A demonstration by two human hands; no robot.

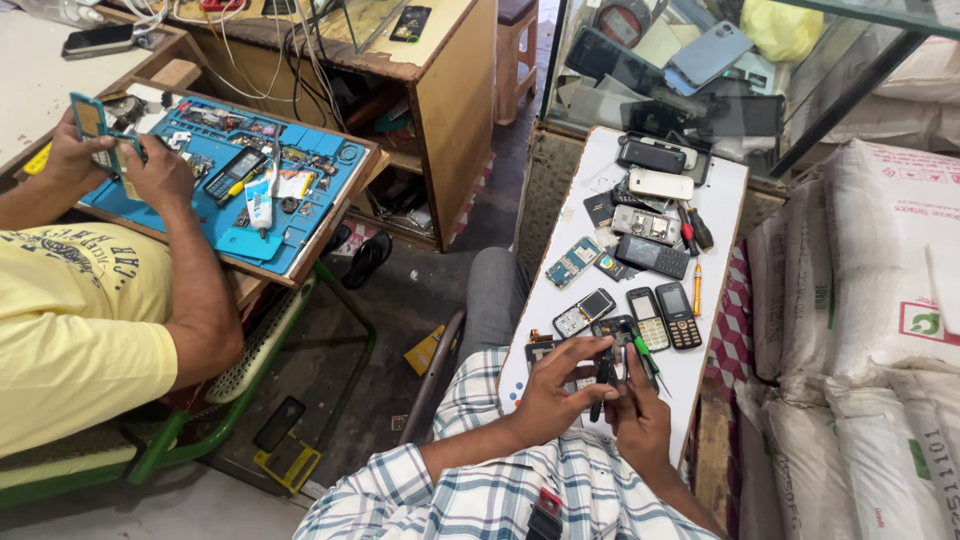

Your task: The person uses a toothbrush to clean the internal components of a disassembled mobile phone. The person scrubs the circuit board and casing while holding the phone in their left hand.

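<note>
Both hands, left hand (553, 395) and right hand (637, 415), grip an opened phone (600, 360) low centre on the white surface (720, 200), fingers hiding most of it.

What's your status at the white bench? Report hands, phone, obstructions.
Left hand grips opened phone. Right hand holds dark tool on it. Keypad phones crowd the white board just beyond.

Opened dark keypad phone body (585, 365), back cover off and inner parts bared, lying flat at the near end of a narrow white board, partly covered by fingers, with a slim black tool (603, 385) standing nearly upright against it.
</note>
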